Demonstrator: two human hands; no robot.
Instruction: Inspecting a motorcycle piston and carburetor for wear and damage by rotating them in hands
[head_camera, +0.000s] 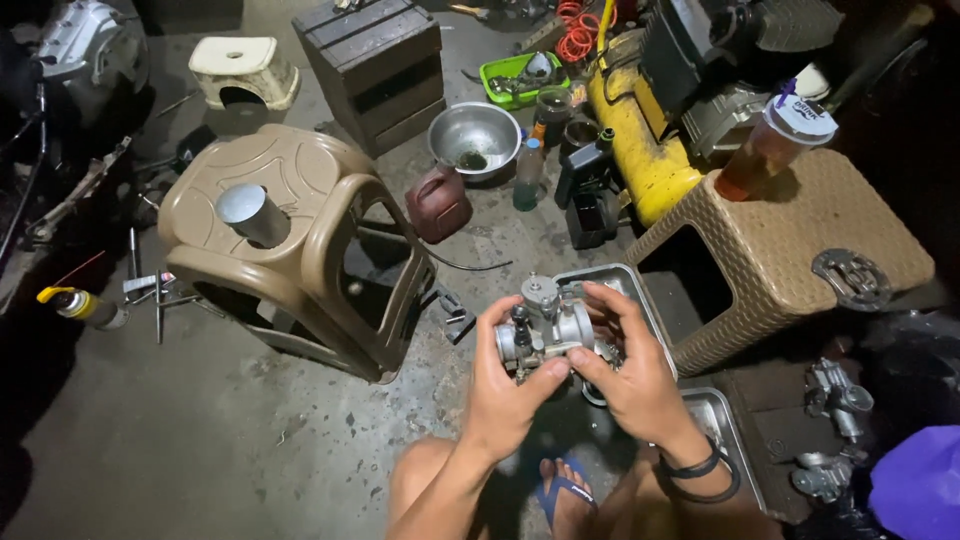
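Note:
Both of my hands hold a small silver metal carburetor above the floor, in front of my knees. My left hand grips its left side from below, thumb up along the body. My right hand wraps its right side, fingers over the top; a black band sits on that wrist. A metal tray lies on the floor just behind the carburetor, partly hidden by my hands.
A tan plastic stool with a metal cylinder on it stands left. A brown wicker-pattern stool with a drink cup stands right. Behind lie a steel bowl, a dark red jug, a yellow tank and a wooden crate.

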